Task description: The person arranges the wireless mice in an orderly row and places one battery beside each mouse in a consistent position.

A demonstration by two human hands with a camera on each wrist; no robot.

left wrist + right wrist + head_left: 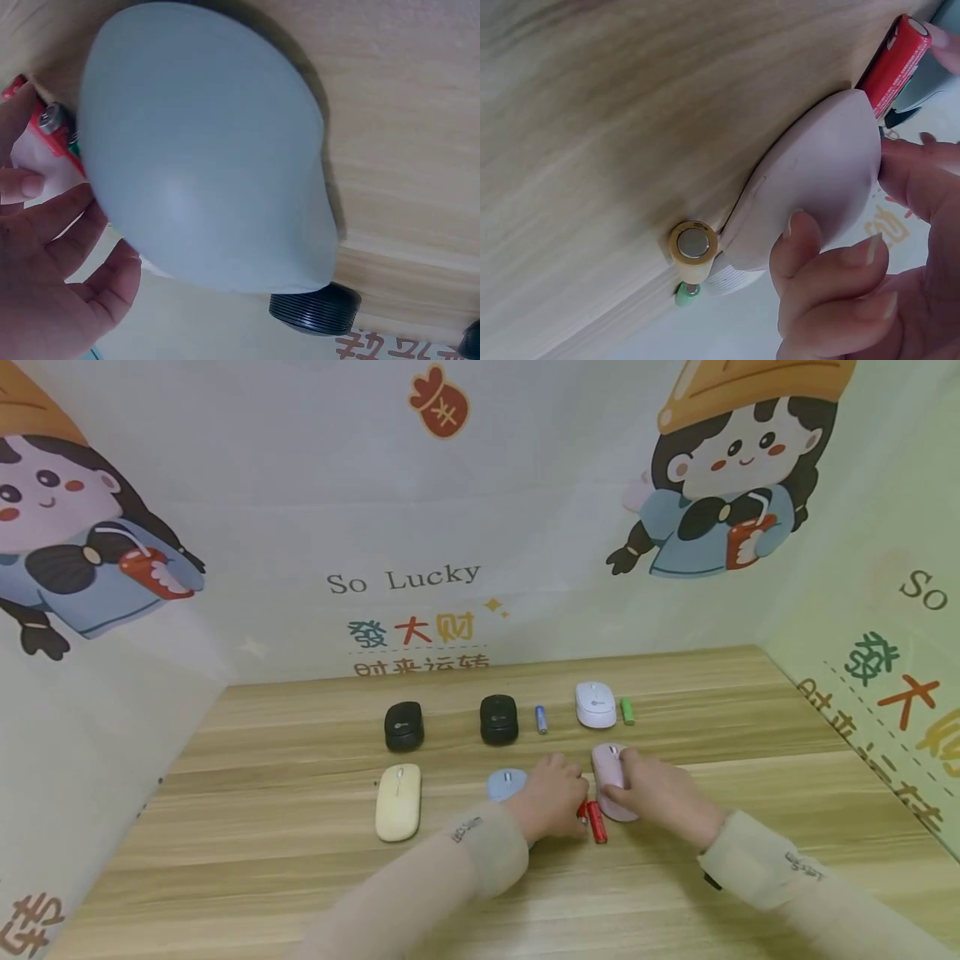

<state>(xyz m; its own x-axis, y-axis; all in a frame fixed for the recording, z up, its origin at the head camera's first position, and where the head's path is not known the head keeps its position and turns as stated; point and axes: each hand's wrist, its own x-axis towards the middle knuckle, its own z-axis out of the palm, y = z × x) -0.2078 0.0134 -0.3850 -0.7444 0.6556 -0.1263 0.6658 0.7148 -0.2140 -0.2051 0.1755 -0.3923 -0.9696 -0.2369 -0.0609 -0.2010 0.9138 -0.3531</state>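
My right hand grips a pink computer mouse, thumb on one side and fingers on the other. Just left of it, my left hand pinches a red battery by its fingertips. Another red battery lies beside the pink mouse. Under the left wrist a blue mouse rests on the table, partly covered in the head view. Close to the right fingers, a battery with a yellow rim shows its flat silver end in the right wrist view.
A yellow mouse lies at left. Behind stand two black mice, one at left and one in the middle, and a white mouse. A blue battery and a green battery lie beside them. Printed cloth walls bound the wooden table.
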